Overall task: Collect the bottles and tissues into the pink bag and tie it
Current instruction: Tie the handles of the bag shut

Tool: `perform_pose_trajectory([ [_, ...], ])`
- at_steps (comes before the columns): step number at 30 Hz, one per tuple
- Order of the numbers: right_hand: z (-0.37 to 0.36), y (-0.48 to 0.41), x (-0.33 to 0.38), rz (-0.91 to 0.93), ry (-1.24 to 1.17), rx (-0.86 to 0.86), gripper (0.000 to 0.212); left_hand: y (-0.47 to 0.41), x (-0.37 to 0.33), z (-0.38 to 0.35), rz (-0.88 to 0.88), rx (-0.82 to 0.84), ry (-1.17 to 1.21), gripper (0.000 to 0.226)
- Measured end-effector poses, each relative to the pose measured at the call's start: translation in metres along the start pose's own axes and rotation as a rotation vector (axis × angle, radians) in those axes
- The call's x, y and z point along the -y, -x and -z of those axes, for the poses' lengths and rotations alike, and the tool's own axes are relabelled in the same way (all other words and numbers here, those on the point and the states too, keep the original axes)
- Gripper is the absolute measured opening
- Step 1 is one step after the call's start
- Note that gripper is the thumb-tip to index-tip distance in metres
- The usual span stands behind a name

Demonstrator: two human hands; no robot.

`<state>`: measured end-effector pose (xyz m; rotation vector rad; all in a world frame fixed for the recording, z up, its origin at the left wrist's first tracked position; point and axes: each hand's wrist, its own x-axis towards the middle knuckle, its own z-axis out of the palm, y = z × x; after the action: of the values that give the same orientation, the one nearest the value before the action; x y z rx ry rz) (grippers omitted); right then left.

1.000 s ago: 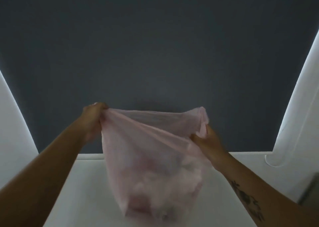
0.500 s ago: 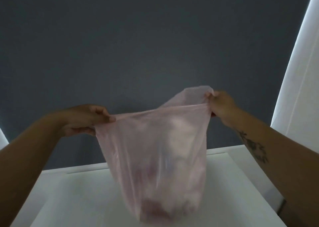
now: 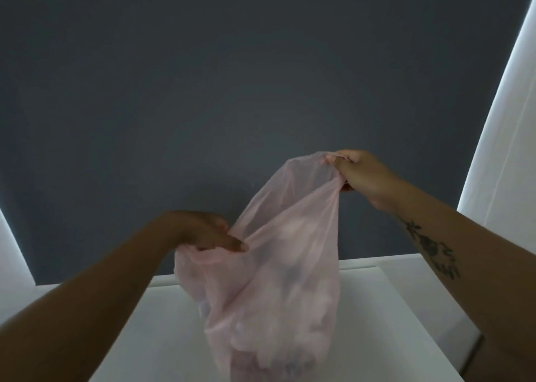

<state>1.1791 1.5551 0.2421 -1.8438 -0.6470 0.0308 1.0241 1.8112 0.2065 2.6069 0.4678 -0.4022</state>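
Note:
A thin, see-through pink bag (image 3: 278, 280) hangs over the white table (image 3: 162, 338), bulging with pale crumpled shapes inside; single bottles or tissues cannot be told apart. My right hand (image 3: 358, 174) grips the bag's upper right rim, held high. Lower down on the left, my left hand (image 3: 207, 233) pinches the other side of the rim, which sags below it. The bag's mouth is stretched slantwise between the two hands.
A dark grey wall (image 3: 232, 91) fills the background. White panels stand at the right (image 3: 499, 155) and far left edges. The table's right edge runs close under my right forearm.
My right hand has risen and drawn the rim up to the right. My left hand has dropped and moved inward, so the bag's mouth now slants instead of lying level.

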Motion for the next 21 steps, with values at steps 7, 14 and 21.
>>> perform_pose_trajectory([
  [7,0.027,-0.010,-0.010,0.032,0.294,0.034,0.035,-0.010,0.023,0.021,-0.082,-0.354,0.376,0.037],
  [14,0.040,-0.044,-0.022,0.187,0.683,-0.247,0.038,-0.018,0.000,0.041,-0.091,-0.803,0.641,0.036],
  [21,0.002,-0.037,-0.068,0.014,0.520,-0.271,0.017,-0.013,-0.001,0.030,-0.079,-0.708,0.700,0.026],
])
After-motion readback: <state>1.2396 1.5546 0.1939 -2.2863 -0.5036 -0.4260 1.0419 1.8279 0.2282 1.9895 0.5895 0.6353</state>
